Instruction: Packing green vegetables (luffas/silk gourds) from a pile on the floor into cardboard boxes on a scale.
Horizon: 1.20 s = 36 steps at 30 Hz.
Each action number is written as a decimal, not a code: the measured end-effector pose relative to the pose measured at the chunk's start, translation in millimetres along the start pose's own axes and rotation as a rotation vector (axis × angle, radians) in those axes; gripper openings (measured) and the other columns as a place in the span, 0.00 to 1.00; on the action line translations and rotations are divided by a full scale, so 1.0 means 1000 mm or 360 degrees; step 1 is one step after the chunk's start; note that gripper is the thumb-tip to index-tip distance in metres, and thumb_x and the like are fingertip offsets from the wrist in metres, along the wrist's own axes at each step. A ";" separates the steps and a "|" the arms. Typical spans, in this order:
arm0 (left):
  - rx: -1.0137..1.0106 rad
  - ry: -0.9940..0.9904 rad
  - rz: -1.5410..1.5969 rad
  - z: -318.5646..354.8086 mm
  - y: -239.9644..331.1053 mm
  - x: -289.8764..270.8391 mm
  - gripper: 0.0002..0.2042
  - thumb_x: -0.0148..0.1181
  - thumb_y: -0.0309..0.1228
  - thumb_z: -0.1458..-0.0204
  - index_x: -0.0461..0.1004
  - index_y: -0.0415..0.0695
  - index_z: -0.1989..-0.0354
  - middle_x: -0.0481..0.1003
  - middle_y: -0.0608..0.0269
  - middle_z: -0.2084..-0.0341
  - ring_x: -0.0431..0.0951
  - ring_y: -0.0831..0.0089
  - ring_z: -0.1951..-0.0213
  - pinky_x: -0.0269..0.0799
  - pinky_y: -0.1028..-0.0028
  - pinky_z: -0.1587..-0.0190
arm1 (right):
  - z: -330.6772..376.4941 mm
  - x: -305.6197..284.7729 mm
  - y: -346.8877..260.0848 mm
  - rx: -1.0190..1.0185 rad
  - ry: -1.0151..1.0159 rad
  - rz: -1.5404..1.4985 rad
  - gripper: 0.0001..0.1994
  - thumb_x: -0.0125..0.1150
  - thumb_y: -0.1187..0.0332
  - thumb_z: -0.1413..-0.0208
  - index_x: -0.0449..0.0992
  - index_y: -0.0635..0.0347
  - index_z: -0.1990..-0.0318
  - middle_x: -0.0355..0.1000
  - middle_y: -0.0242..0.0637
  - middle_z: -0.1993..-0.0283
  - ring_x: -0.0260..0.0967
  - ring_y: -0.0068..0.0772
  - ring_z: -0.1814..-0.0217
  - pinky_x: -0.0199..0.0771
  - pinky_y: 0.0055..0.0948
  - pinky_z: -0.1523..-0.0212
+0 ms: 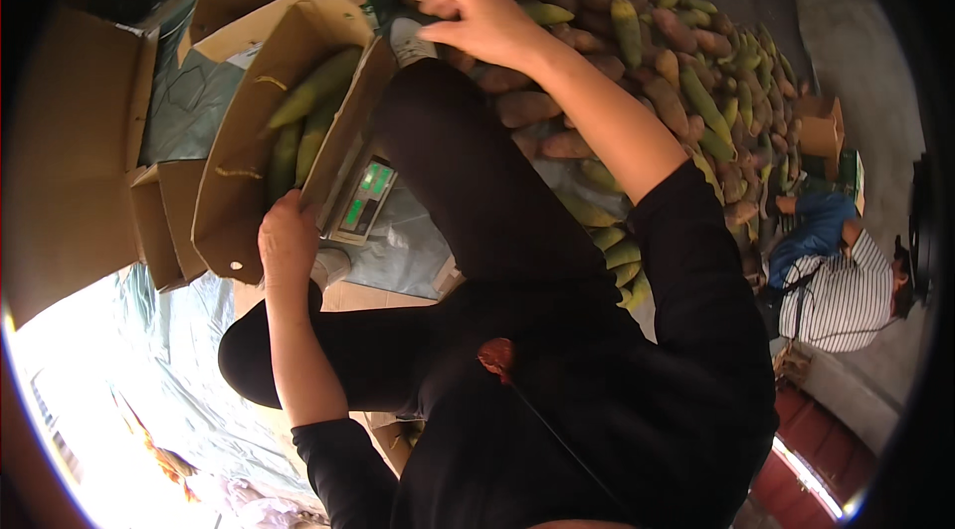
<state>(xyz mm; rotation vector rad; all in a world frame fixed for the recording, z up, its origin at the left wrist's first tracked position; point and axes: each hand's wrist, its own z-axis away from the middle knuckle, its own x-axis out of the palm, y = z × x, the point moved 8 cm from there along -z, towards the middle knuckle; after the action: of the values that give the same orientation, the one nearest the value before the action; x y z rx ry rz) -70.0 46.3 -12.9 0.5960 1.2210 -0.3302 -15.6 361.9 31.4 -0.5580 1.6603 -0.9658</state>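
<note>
An open cardboard box stands at my left with several long green radishes inside. My left hand is closed on the box's near edge, and its fingertips are partly hidden. Past the box's far right corner, my right hand is raised with its thumb and fingers apart. Nothing shows in it, though its fingertips are slightly blurred. A digital scale with a lit green display sits at the box's right side. Whether the box rests on it is hidden.
A large heap of reddish-brown and green root vegetables spreads across the far and right side. More cardboard boxes stand at the left. Plastic sheeting covers the floor beside the scale. A person in a striped top is at the right.
</note>
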 end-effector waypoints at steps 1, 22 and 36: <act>0.0003 0.0004 -0.0003 -0.001 0.003 -0.001 0.09 0.54 0.32 0.52 0.70 0.36 0.70 0.74 0.41 0.72 0.74 0.44 0.65 0.69 0.53 0.63 | 0.019 -0.011 0.042 0.0243 0.0031 -0.0162 0.21 0.66 0.65 0.54 0.71 0.57 0.51 0.74 0.42 0.56 0.73 0.37 0.54 0.72 0.32 0.56; -0.0164 0.0082 0.0680 0.007 -0.012 -0.012 0.16 0.60 0.30 0.50 0.73 0.37 0.54 0.78 0.54 0.66 0.77 0.71 0.63 0.71 0.73 0.58 | 0.389 0.002 0.371 0.1757 0.0284 0.0696 0.28 0.68 0.62 0.64 0.69 0.61 0.53 0.68 0.52 0.50 0.64 0.51 0.45 0.65 0.40 0.46; -0.0419 0.0506 0.0760 0.017 -0.031 -0.040 0.06 0.60 0.27 0.50 0.77 0.36 0.70 0.77 0.60 0.79 0.75 0.77 0.75 0.68 0.78 0.70 | 0.357 0.042 0.351 0.1393 -0.0712 0.1532 0.24 0.62 0.71 0.56 0.67 0.47 0.49 0.61 0.38 0.48 0.60 0.44 0.42 0.69 0.42 0.52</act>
<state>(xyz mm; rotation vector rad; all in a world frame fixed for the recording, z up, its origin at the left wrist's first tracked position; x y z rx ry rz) -86.3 7.9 20.7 0.7043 1.3512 0.3349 348.4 413.4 -311.2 0.5572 0.7796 -0.6509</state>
